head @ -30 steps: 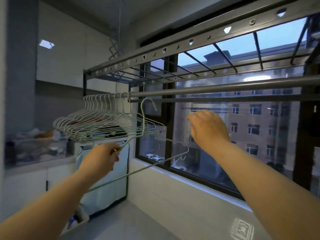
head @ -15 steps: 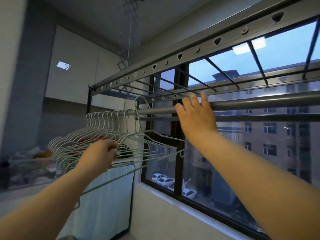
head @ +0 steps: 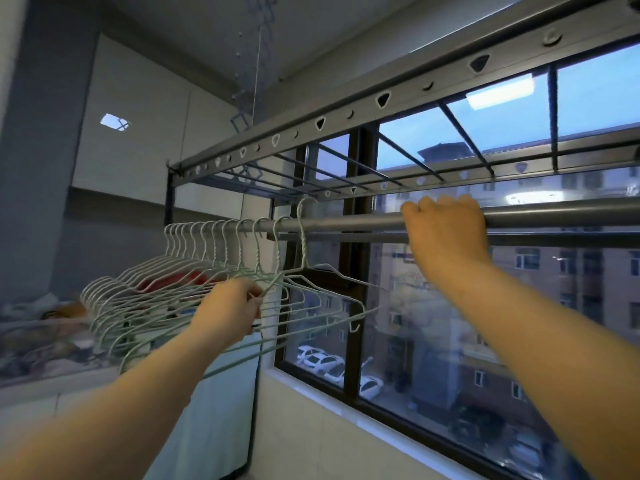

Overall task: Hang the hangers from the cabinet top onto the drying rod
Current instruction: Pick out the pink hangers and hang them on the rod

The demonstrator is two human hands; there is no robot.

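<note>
The left hand (head: 235, 306) holds a pale wire hanger (head: 304, 251) by its shoulder, the fingers (head: 254, 294) curled and pinching the wire just under the twisted neck. Up from those fingers the neck crosses in front of the rod (head: 349, 223), and the hook stands above the rod's top. Whether the hook already rests on it cannot be told.

To the outer side of the left fingers, a close row of like hangers (head: 194, 244) hangs on the rod, hooks side by side, their shoulders fanning down and away below the hand.

The right hand (head: 446, 233) grips the same rod well apart from the raised hook, its fingers (head: 450, 202) pressed together and curled over the top, the back of the hand towards the camera. Above these fingers runs the perforated bar of the rack (head: 346, 116). Beyond them is the window (head: 433, 323). Far below the left fingers lies a cluttered surface (head: 41, 379), blurred.
</note>
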